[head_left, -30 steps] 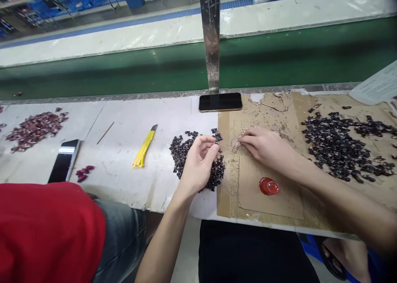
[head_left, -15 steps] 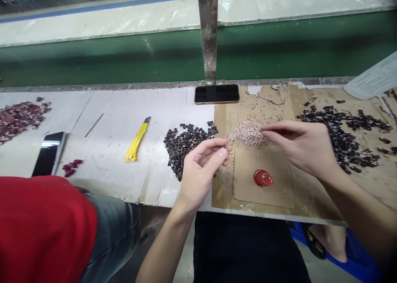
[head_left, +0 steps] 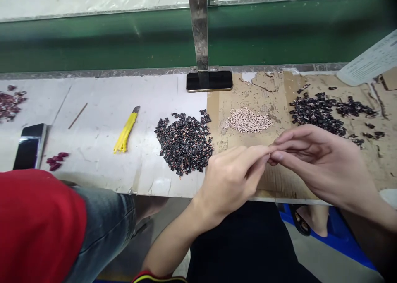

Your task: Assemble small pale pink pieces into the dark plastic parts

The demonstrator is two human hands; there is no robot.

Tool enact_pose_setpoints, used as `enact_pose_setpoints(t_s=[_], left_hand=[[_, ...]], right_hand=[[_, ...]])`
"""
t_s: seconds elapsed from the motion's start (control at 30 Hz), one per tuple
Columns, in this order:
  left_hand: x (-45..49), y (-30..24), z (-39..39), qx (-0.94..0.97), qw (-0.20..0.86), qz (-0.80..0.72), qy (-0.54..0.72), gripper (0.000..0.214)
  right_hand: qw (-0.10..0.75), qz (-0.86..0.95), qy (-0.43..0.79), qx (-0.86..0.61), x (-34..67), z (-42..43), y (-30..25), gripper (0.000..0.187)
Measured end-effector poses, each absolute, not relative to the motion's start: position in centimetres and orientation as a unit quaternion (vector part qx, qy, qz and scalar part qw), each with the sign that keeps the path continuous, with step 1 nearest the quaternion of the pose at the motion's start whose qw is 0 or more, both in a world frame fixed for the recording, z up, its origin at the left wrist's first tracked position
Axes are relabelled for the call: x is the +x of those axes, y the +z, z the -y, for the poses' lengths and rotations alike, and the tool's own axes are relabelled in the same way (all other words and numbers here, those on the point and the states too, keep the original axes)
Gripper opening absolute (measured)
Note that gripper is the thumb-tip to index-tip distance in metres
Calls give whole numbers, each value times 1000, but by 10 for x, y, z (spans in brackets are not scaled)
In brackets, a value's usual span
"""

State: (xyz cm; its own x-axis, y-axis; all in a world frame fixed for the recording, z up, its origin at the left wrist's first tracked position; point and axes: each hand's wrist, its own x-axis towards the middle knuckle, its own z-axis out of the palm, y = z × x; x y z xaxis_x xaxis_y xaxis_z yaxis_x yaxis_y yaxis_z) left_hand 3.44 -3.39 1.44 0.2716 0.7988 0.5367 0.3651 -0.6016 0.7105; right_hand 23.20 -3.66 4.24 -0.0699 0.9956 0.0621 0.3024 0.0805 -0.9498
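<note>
My left hand (head_left: 234,177) and my right hand (head_left: 322,161) meet fingertip to fingertip above the cardboard (head_left: 279,183). Both are closed in a pinch; what sits between the fingertips is too small or too hidden to name. Just beyond them lies a heap of tiny pale pinkish pieces (head_left: 249,121). Left of my left hand is a pile of small black pieces (head_left: 184,144) with reddish specks. Another heap of black pieces (head_left: 316,111), looser in spread, lies behind my right hand. The small red round thing on the cardboard is now hidden by my hands.
A black phone (head_left: 209,81) lies at the foot of a metal post (head_left: 200,30). Further left are a yellow utility knife (head_left: 127,130), a thin stick (head_left: 77,116), dark red pieces (head_left: 57,161) and another phone (head_left: 30,146). A person in a red sleeve (head_left: 40,225) sits at left.
My right hand has come away from the pale heap and my left hand has moved right, so their fingertips now meet. The view has shifted slightly.
</note>
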Motion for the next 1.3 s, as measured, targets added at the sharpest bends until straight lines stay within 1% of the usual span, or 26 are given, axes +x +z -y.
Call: enact_pose_setpoints(t_s=[0.1, 0.17, 0.23, 0.3, 0.37, 0.47, 0.53, 0.6, 0.67, 0.8, 1.03, 1.13, 1.23, 1.3], left_hand=[[36, 4, 33, 802, 95, -374, 455, 12], [38, -4, 33, 803, 39, -371, 466, 10], [39, -12, 33, 796, 15, -366, 482, 7], [40, -18, 34, 793, 9, -358, 494, 11], [40, -21, 36, 785, 30, -358, 505, 13], [42, -19, 41, 736, 134, -386, 540, 11], [45, -17, 45, 682, 213, -403, 572, 9], [47, -16, 49, 643, 258, -408, 594, 9], [49, -15, 53, 630, 272, -408, 602, 9], [48, -13, 56, 636, 261, -415, 596, 8], [47, -8, 59, 648, 265, -419, 578, 8], [45, -10, 63, 653, 288, -406, 571, 12], [38, -13, 68, 599, 339, -438, 579, 22], [30, -15, 71, 536, 388, -477, 578, 19]], right_hand=[[416, 621, 340, -570, 225, 43, 44, 21], [414, 616, 317, -590, 221, 48, 44, 20], [413, 590, 350, -599, 220, 51, 44, 25], [407, 545, 420, -601, 220, 54, 45, 27], [404, 495, 485, -597, 220, 56, 44, 26], [424, 453, 548, -561, 219, 57, 39, 25], [438, 454, 561, -537, 216, 57, 34, 22], [451, 468, 555, -520, 213, 58, 30, 17], [463, 481, 546, -506, 210, 59, 27, 14], [467, 503, 528, -500, 206, 60, 25, 11], [449, 554, 479, -512, 203, 63, 35, 8], [424, 572, 464, -527, 212, 66, 32, 6], [408, 611, 389, -556, 228, 70, 21, 6], [385, 661, 306, -567, 238, 72, 12, 6]])
